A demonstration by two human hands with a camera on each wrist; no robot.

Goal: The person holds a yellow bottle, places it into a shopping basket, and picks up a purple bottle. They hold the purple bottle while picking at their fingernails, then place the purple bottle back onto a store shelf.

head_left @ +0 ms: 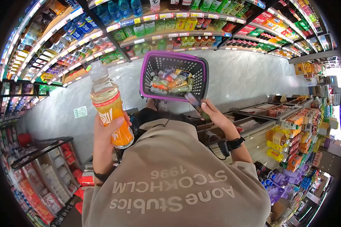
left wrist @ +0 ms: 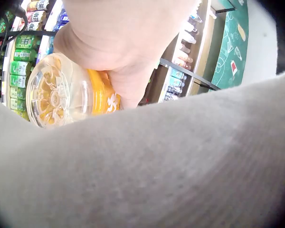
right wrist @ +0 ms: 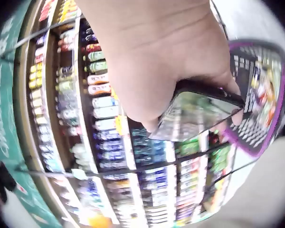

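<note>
My left hand (head_left: 107, 130) grips a large clear drink bottle (head_left: 107, 90) with an orange label and a pale cap, held upright in front of my body. In the left wrist view, the ridged base of the bottle (left wrist: 54, 92) shows below the palm. My right hand (head_left: 216, 115) holds a smartphone (head_left: 194, 101) near the basket's near right corner. Glossy and reflective, the phone's screen (right wrist: 192, 116) faces the right wrist camera. Beyond both hands is a black shopping basket with a purple rim (head_left: 143, 75), containing several bottles and packaged goods (head_left: 174, 80).
Drink shelves (head_left: 170, 36) curve along the far side, stocked with bottles. Low wooden display bins (head_left: 250, 123) stand at the right, near stacked bottles (head_left: 278, 138). A rack of packaged goods (head_left: 51, 170) is at lower left. Grey floor (head_left: 246, 75) runs between them.
</note>
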